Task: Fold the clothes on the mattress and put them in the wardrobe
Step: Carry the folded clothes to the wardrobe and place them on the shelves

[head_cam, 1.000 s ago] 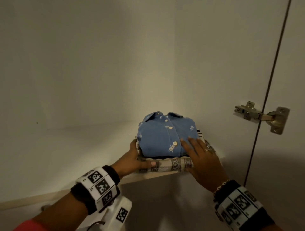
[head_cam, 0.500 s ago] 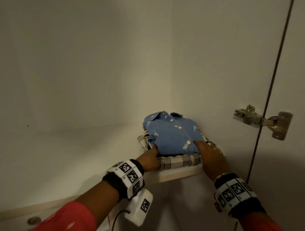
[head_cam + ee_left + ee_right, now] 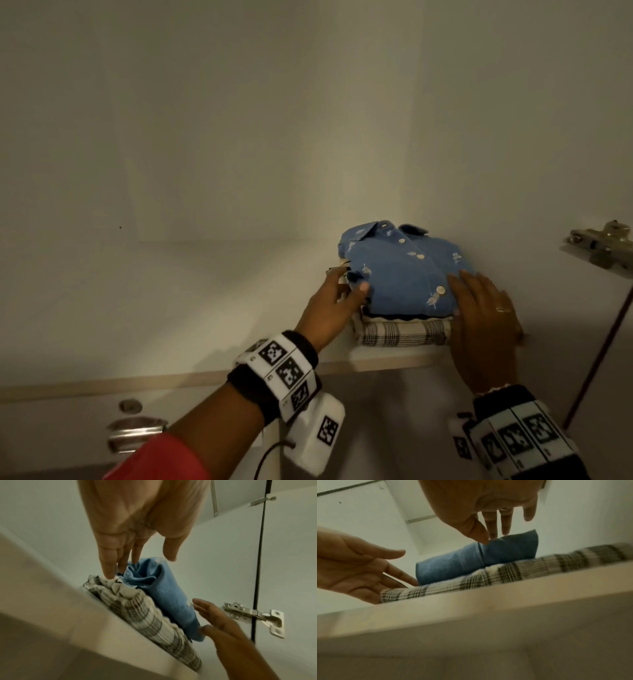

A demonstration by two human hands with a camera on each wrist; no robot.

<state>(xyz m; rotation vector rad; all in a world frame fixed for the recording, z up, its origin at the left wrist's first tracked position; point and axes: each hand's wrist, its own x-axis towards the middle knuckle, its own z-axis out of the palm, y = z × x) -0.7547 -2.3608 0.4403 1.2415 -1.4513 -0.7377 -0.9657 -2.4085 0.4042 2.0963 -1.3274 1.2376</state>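
Putting-away step, nearly done. Folded blue button shirt with small white flowers (image 3: 404, 270) on top of a folded black-and-white checked cloth (image 3: 404, 334), with a thin dark layer between them, all stacked on the pale wooden wardrobe shelf (image 3: 205, 378), close to the right inside wall and near the front edge. Left hand (image 3: 334, 301) at the left side of the pile, fingers (image 3: 108, 566) straight and touching the cloth edges, thumb apart, gripping nothing. Right hand (image 3: 486, 318) flat and spread at the right front corner, fingertips resting on the blue shirt, gripping nothing too. Silver door hinge (image 3: 603, 246) off to the right.

Next move, most likely: push the pile a little deeper, pat the edges even, then pull both hands out softly so the top shirt stays folded. After that, back to the mattress for any clothes left.
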